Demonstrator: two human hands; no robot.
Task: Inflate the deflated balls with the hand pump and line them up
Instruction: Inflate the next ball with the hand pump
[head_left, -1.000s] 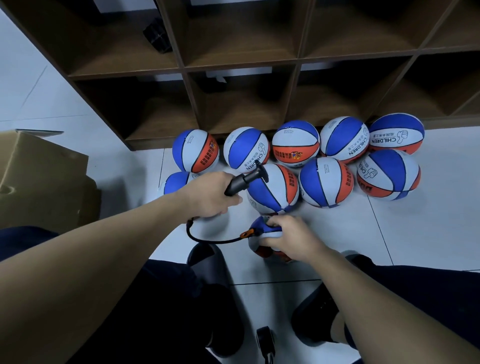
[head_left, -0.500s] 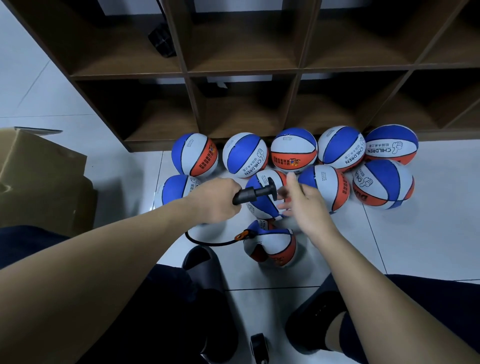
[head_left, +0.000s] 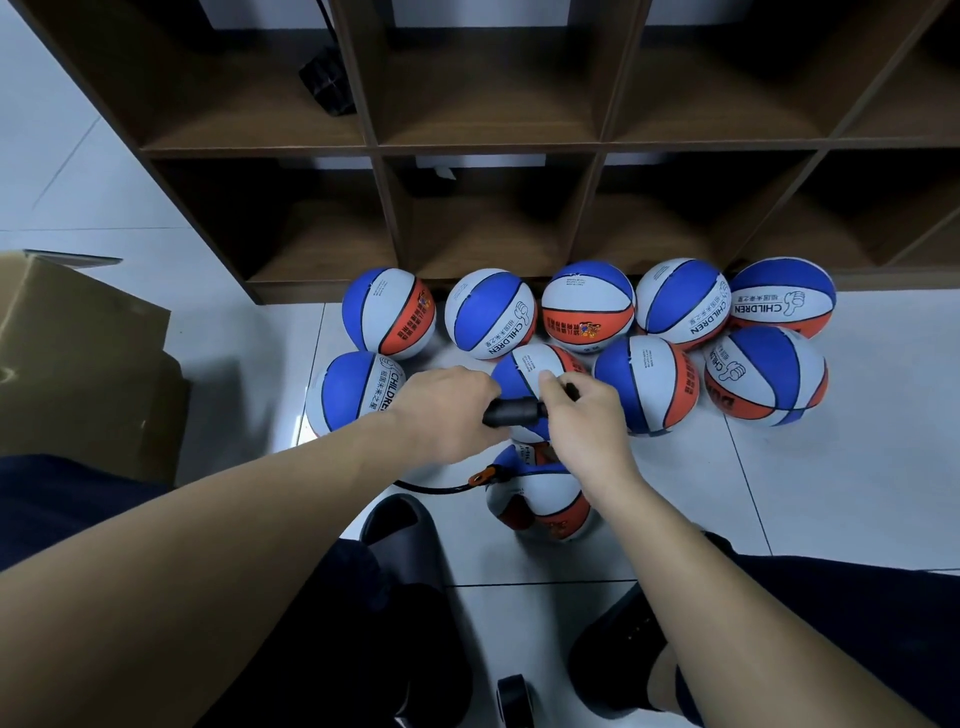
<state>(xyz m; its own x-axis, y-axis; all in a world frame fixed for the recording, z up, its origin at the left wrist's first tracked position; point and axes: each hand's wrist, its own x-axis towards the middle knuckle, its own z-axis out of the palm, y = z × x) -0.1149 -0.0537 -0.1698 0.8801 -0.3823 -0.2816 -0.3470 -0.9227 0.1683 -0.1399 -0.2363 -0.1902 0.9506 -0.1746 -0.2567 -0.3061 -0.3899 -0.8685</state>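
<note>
A small blue, white and orange ball (head_left: 540, 501), partly flat, lies on the floor between my feet. A black hose with an orange nozzle (head_left: 483, 475) runs into its top. My left hand (head_left: 447, 410) grips the body of the black hand pump (head_left: 514, 413), held level above that ball. My right hand (head_left: 584, 410) has closed round the pump's handle at its right end. Several round balls of the same colours (head_left: 488, 312) stand in two rows behind, against the shelf.
A dark wooden cubby shelf (head_left: 597, 145) rises right behind the balls. A cardboard box (head_left: 78, 353) stands at the left. My feet in black slippers (head_left: 400, 525) flank the ball on the white tile floor. A small black object (head_left: 514, 696) lies near the bottom edge.
My right hand left the partly flat ball, rose and took hold of the pump's handle. My left hand lowered the pump to level.
</note>
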